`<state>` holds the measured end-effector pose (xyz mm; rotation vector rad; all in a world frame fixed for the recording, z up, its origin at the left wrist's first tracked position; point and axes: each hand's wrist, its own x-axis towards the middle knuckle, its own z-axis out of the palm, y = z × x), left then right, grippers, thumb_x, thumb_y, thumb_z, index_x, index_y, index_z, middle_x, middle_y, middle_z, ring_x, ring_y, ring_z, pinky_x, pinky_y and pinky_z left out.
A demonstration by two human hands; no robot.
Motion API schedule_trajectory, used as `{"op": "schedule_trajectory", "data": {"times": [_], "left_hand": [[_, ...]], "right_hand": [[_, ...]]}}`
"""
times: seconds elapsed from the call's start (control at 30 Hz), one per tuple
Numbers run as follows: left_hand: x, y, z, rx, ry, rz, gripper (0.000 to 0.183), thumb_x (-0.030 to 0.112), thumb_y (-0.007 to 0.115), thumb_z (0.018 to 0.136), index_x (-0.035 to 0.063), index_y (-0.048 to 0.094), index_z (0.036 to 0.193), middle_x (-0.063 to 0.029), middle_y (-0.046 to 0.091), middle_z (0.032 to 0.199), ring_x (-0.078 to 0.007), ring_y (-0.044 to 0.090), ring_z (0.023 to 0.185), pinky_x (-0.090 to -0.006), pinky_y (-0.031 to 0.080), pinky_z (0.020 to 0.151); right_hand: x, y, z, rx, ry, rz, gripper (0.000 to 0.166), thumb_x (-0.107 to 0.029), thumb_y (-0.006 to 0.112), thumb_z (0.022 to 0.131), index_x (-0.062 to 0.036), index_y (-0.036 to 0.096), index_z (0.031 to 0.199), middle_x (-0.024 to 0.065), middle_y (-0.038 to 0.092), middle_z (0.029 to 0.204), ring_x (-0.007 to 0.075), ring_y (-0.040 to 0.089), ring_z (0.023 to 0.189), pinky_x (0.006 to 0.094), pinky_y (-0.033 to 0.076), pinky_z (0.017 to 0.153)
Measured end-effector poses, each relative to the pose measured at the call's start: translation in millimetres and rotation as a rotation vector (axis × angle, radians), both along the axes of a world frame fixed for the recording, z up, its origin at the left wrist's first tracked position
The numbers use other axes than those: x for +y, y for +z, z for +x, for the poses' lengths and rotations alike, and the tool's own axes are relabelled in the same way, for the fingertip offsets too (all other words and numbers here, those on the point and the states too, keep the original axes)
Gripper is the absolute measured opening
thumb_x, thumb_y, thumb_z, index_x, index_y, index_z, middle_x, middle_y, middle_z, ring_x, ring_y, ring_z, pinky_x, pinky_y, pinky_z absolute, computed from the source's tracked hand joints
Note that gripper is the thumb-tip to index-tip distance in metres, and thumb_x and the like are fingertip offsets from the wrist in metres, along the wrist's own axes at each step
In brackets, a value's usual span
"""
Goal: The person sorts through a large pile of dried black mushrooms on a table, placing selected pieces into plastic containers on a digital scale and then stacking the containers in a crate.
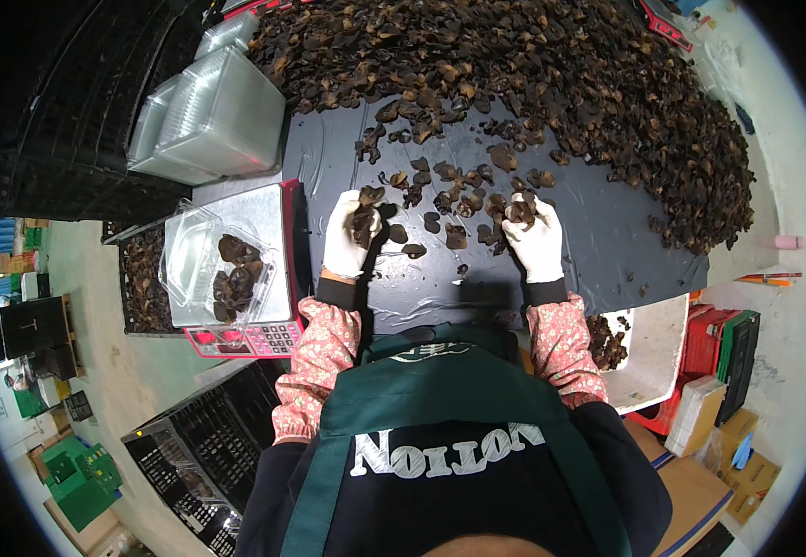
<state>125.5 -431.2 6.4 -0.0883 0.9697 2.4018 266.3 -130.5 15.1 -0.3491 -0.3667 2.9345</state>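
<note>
My left hand [347,237], in a white glove, holds dark brown wood ear mushrooms [363,226] over the near part of the grey-covered table [430,299]. Across from it, my right hand [536,237], gloved the same way, grips another mushroom piece [522,209] between thumb and fingers. Loose mushroom pieces [456,237] lie scattered between both hands. To the left, an open clear plastic clamshell box [194,244] sits on a digital scale [274,216] with a few mushroom pieces [236,278] inside. The scale's reading cannot be made out.
A large heap of mushrooms [514,56] covers the table's far side and right. Stacked clear boxes [222,118] stand beyond the scale. Black crates [82,104] rise at far left; another crate [201,445] stands below. A white foam bin [653,348] is at my right.
</note>
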Motion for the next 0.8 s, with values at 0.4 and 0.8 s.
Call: {"op": "schedule_trajectory", "data": {"times": [0.4, 0.8], "left_hand": [[-34.6, 9.9, 8.8, -0.144, -0.040, 0.416, 0.029, 0.031, 0.051, 0.100, 0.0072, 0.062, 0.112, -0.0201, 0.065, 0.117, -0.0294, 0.065, 0.086, -0.0345, 0.051, 0.057], [-27.8, 7.6, 26.4, 0.057, -0.077, -0.144, 0.016, 0.014, 0.059, 0.097, 0.0099, 0.055, 0.112, -0.0060, 0.062, 0.093, -0.0149, 0.065, 0.074, -0.0218, 0.049, 0.049]], "right_hand": [[-28.5, 2.9, -7.8, 0.187, 0.233, -0.032, 0.061, -0.029, 0.052, 0.096, -0.0066, 0.041, 0.151, 0.0186, 0.057, 0.136, 0.0237, 0.058, 0.077, 0.0308, 0.050, 0.053], [-42.2, 37.1, -51.3, -0.242, 0.269, 0.946, 0.024, -0.016, 0.061, 0.097, -0.0063, 0.067, 0.118, -0.0024, 0.063, 0.088, 0.0060, 0.058, 0.067, 0.0199, 0.042, 0.053]]}}
